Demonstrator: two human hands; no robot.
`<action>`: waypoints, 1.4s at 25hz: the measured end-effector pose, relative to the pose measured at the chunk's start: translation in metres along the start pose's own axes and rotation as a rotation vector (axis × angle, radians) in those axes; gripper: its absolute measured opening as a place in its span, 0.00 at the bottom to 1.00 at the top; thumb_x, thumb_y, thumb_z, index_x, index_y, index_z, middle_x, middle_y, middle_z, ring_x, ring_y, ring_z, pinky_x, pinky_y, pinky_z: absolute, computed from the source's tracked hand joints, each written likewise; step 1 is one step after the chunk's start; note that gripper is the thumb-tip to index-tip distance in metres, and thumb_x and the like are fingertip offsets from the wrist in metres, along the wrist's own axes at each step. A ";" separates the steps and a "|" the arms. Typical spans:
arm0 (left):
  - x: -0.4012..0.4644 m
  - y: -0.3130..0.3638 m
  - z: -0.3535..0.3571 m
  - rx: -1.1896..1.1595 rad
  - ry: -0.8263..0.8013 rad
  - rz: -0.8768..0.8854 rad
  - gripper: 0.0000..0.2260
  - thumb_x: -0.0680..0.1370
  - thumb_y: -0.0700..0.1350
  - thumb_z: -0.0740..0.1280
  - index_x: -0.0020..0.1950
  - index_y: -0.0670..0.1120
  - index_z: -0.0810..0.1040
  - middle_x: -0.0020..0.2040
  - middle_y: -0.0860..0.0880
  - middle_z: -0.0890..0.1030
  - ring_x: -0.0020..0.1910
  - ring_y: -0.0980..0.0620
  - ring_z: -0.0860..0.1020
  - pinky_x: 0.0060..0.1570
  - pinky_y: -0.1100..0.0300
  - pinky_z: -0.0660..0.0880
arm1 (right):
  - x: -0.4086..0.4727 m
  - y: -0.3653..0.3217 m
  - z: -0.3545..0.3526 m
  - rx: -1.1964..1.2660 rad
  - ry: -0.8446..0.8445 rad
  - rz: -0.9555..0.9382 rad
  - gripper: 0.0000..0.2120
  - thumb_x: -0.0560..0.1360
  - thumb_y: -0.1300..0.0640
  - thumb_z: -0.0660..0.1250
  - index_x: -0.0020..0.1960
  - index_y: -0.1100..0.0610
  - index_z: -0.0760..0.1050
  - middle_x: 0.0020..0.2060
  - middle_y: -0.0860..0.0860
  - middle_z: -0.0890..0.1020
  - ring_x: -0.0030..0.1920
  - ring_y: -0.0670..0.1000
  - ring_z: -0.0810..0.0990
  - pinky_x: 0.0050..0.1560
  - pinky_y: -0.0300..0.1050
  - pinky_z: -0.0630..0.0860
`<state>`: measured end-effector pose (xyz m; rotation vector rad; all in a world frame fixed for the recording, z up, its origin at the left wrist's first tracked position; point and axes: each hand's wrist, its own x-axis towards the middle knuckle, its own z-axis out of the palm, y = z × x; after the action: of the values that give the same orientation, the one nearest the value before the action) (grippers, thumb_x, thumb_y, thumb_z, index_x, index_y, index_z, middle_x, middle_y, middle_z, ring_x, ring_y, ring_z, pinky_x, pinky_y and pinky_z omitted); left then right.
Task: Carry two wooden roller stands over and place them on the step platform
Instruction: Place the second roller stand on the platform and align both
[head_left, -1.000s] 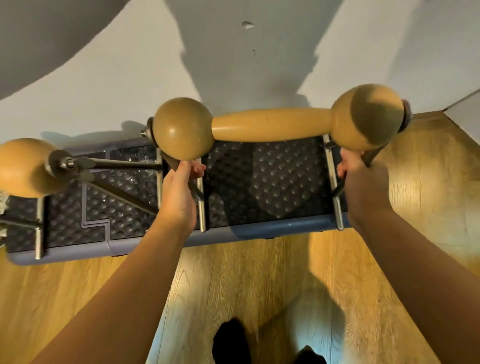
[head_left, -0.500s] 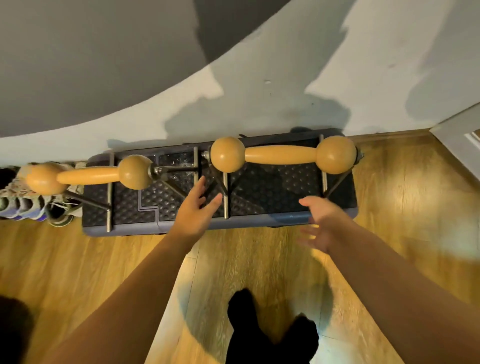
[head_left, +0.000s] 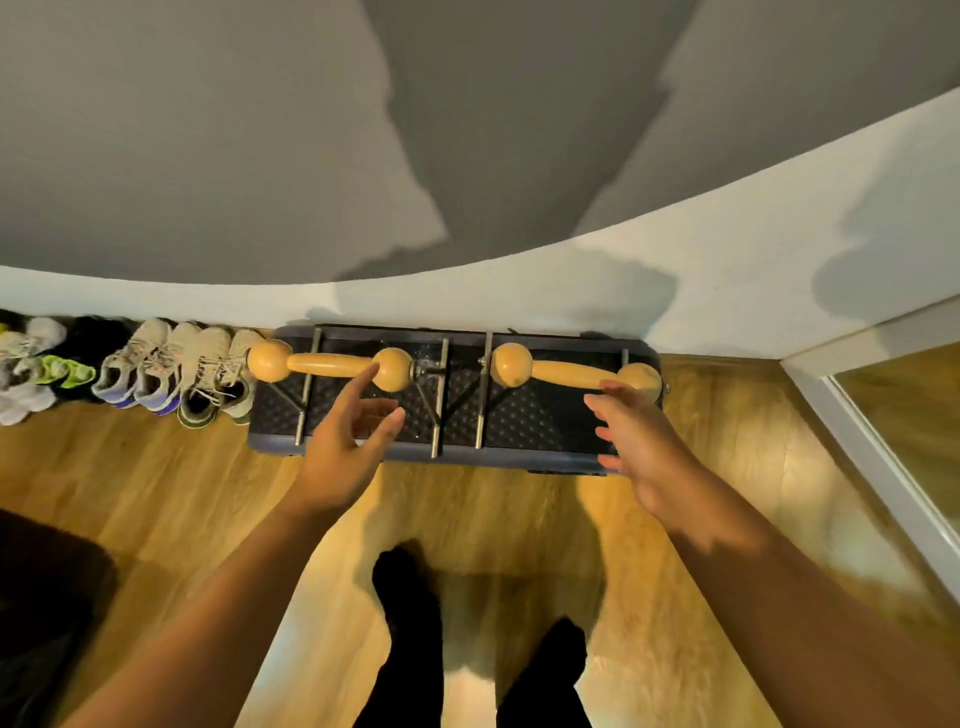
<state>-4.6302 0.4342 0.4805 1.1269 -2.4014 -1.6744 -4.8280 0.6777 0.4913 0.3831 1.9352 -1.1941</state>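
Two wooden roller stands sit side by side on the dark step platform (head_left: 524, 454) against the wall. The left roller stand (head_left: 327, 365) and the right roller stand (head_left: 566, 371) each have a tan dumbbell-shaped roller on metal legs. My left hand (head_left: 343, 447) hovers open in front of the left stand, fingers spread and holding nothing. In front of the right stand's right end, my right hand (head_left: 641, 447) is open too, slightly blurred, clear of the metal frame.
A row of sneakers (head_left: 156, 374) lines the wall left of the platform. A white door frame (head_left: 872, 441) runs along the right. Wooden floor (head_left: 156, 493) lies in front, with my dark-socked feet (head_left: 415, 623) below. A dark mat edge shows at the lower left.
Both hands let go of the right roller stand's legs and drew back from the platform. The view pulled away and upward, so both stands now look smaller.
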 end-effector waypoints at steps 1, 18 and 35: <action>0.001 0.001 -0.010 -0.009 -0.006 0.009 0.29 0.82 0.53 0.67 0.81 0.59 0.62 0.61 0.56 0.82 0.59 0.61 0.80 0.56 0.63 0.76 | -0.006 -0.006 0.002 -0.011 0.010 -0.009 0.21 0.82 0.50 0.67 0.74 0.47 0.71 0.69 0.51 0.75 0.68 0.56 0.75 0.63 0.59 0.78; 0.138 -0.114 -0.055 0.849 -0.072 0.238 0.58 0.67 0.59 0.82 0.83 0.62 0.44 0.77 0.42 0.71 0.75 0.34 0.68 0.72 0.33 0.63 | 0.119 0.039 0.056 -0.931 0.186 -0.515 0.41 0.71 0.41 0.77 0.79 0.50 0.68 0.77 0.59 0.71 0.80 0.65 0.60 0.76 0.65 0.61; 0.258 -0.173 -0.068 1.054 -0.391 0.246 0.14 0.73 0.70 0.68 0.42 0.62 0.74 0.34 0.62 0.77 0.33 0.62 0.75 0.33 0.61 0.67 | 0.218 0.017 0.077 -1.421 0.049 -0.347 0.16 0.78 0.44 0.70 0.36 0.47 0.69 0.35 0.46 0.77 0.40 0.54 0.79 0.46 0.54 0.78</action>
<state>-4.7004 0.2060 0.2697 0.4347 -3.5996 -0.5020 -4.9169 0.5878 0.2973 -0.6904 2.4079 0.2232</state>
